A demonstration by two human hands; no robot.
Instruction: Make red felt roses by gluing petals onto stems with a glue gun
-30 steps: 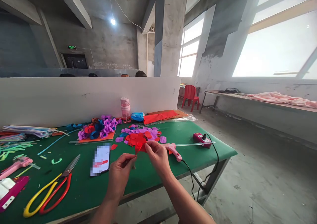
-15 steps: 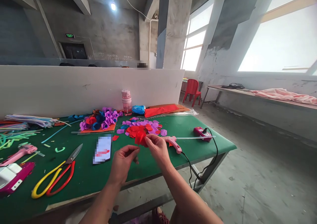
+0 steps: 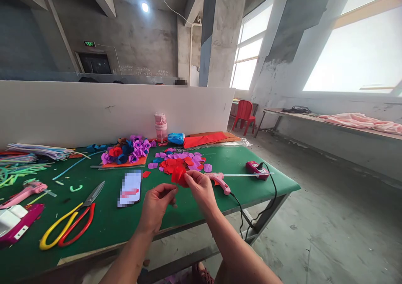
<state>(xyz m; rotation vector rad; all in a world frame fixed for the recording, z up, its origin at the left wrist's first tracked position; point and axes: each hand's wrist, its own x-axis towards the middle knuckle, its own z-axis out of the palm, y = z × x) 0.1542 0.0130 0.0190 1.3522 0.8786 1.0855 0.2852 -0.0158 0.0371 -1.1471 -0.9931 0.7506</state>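
A red paper flower (image 3: 178,175) is held up over the near side of the green table. My right hand (image 3: 202,192) pinches its petals from the right between thumb and fingers. Just below and left of the bloom, my left hand (image 3: 157,202) is closed in a pinch on its thin stem, which is mostly hidden by the fingertips. Behind the flower lies a pile of loose red and purple petals (image 3: 196,160). A pink glue gun (image 3: 222,183) rests right of my right hand, a clear glue stick running out of its back.
Finished flowers (image 3: 125,150) in purple, blue and red lie behind a phone (image 3: 130,189). Scissors (image 3: 73,221), another pink glue gun (image 3: 27,194) and a power strip (image 3: 23,227) are at left. A pink bottle (image 3: 161,129) stands by the white partition (image 3: 94,112). A cord hangs off the right edge.
Almost nothing differs. Both hands keep their pinch on the red flower in nearly the same place, and the view has shifted very slightly.
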